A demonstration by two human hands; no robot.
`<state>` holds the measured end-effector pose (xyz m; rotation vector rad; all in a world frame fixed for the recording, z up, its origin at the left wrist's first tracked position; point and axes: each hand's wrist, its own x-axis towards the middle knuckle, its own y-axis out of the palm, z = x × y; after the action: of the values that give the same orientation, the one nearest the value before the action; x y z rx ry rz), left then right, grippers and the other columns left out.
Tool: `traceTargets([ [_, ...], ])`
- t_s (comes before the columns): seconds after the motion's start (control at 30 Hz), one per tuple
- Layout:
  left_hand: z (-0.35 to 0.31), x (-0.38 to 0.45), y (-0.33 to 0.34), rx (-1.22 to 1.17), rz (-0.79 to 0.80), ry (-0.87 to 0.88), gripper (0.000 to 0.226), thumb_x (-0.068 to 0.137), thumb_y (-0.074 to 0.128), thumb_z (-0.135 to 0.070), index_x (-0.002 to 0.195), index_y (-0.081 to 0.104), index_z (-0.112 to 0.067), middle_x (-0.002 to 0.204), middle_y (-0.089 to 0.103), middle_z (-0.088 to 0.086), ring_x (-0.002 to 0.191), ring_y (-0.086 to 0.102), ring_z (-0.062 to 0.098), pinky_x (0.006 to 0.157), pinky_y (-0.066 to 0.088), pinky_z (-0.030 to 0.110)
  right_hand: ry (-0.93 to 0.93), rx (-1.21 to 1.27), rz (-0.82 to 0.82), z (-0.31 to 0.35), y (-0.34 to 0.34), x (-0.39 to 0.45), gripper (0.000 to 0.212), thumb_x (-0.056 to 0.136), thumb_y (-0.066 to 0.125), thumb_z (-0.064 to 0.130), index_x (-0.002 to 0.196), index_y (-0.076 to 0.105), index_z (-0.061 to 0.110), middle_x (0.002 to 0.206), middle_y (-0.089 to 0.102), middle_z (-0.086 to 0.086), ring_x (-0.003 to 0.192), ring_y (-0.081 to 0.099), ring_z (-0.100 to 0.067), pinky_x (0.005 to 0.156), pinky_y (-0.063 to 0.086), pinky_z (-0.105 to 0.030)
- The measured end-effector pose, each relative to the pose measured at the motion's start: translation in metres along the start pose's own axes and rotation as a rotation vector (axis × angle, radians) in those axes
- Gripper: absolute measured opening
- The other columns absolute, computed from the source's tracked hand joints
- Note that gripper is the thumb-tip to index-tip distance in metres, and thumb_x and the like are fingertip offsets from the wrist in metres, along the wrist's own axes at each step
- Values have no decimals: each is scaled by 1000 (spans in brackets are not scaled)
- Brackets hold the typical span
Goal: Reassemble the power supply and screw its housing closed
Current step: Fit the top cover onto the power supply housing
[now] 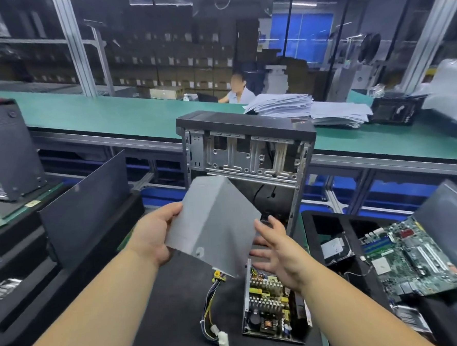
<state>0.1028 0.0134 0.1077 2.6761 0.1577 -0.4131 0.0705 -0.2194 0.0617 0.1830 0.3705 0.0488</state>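
Note:
A bent grey metal housing cover (214, 224) is held tilted in the air above the black work mat (176, 304). My left hand (156, 233) grips its left edge, thumb on top. My right hand (277, 247) is spread with straight fingers at the cover's right lower edge, just under it. Below lies the open power supply (270, 301), its circuit board, coils and heat sinks exposed. A bundle of yellow and black cables with white plugs (215, 318) trails from its left side.
An empty computer case (247, 155) stands upright right behind the cover. A dark side panel (87, 203) leans at the left. A green motherboard (412, 258) lies in a black tray at the right. A person sits beyond the green conveyor (127, 117).

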Motion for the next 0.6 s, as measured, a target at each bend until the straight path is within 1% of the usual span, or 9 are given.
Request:
traceTargets([
  [0.03,5,0,6,32,22,3,14,93,59,-14,96,71,-5,83,73,9,67,70,24,60,58,33,5,33,29,0,-2,-2,126,54,83,58,152,7,45,153,40,-9,133,44,-41,108,36,-59],
  [0.1,15,-2,19,136,87,29,12,92,60,-14,88,70,-10,78,72,7,65,68,22,58,55,30,7,95,77,-1,-2,-6,144,46,90,53,152,-7,49,161,24,-5,143,28,-42,111,27,-66],
  [0.23,26,-10,45,407,255,169,26,94,54,-14,73,67,-19,73,65,3,67,60,21,59,46,28,15,244,22,-6,-8,-11,144,43,89,48,153,-4,50,162,24,-2,144,26,-40,112,16,-72],
  [0.3,28,-13,55,490,302,203,30,96,54,-16,68,63,-21,70,61,0,66,56,19,59,41,29,10,296,-7,-6,-12,-15,138,44,88,47,153,3,50,160,27,-8,143,28,-44,111,19,-72],
  [0.37,29,-15,64,551,337,210,29,96,54,-20,68,63,-23,70,62,-3,67,56,17,62,41,31,-1,357,-37,-5,-17,-18,130,45,87,43,154,15,45,153,39,-13,134,40,-45,107,30,-70],
  [0.43,31,-12,70,593,351,205,25,95,57,-26,73,68,-23,76,67,-3,74,60,18,69,45,33,-24,407,-80,-4,-21,-21,123,46,86,40,153,25,37,145,47,-16,125,51,-44,103,39,-67],
  [0.5,34,-13,74,572,333,175,19,90,62,-39,84,73,-24,89,73,-3,90,64,21,81,49,37,-21,446,-122,-3,-24,-24,118,48,84,41,152,31,30,140,52,-18,121,54,-42,101,44,-61],
  [0.53,36,-16,75,549,314,141,27,83,65,-51,93,73,-27,99,73,-4,101,64,23,91,49,40,-5,482,-143,-2,-25,-25,113,49,83,42,150,36,28,138,54,-18,121,55,-41,98,47,-58],
  [0.6,43,-24,77,502,276,29,70,63,69,-74,115,62,-28,129,62,-3,126,51,25,109,37,45,29,577,-171,0,-31,-27,100,49,85,44,141,50,24,134,56,-19,119,55,-40,96,48,-56],
])
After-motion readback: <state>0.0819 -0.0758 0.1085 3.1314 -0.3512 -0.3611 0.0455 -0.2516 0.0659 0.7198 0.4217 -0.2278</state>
